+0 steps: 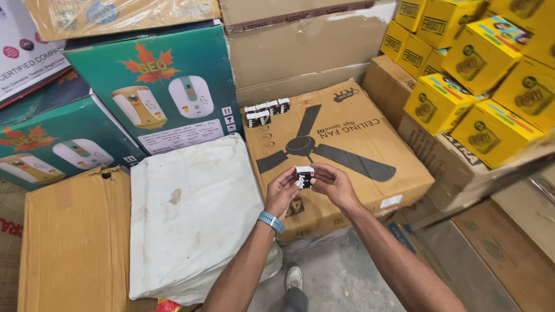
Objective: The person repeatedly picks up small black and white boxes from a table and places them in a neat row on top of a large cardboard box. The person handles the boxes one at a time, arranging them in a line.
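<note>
Both hands grip one small black-and-white carton [304,176] between them: the left hand [281,193] pinches its left side with fingertips and thumb, and the right hand [333,184] closes on its right side in the same manner. The left wrist carries a light blue band [270,221]. The small carton is held in the air above the near part of a large brown ceiling-fan box [341,150], which bears a black fan outline on its top face. At the far left corner of the ceiling-fan box lies a cluster of similar small cartons [266,111], well apart from the hands. Left of the ceiling-fan box and touching it sits a white wrapped bundle [191,214]. Behind the bundle stand two green water-heater boxes [156,86]. Right of the ceiling-fan box, yellow cartons [480,75] are stacked on brown boxes. Below the hands, a grey shoe [293,278] rests on the concrete floor [347,277].
</note>
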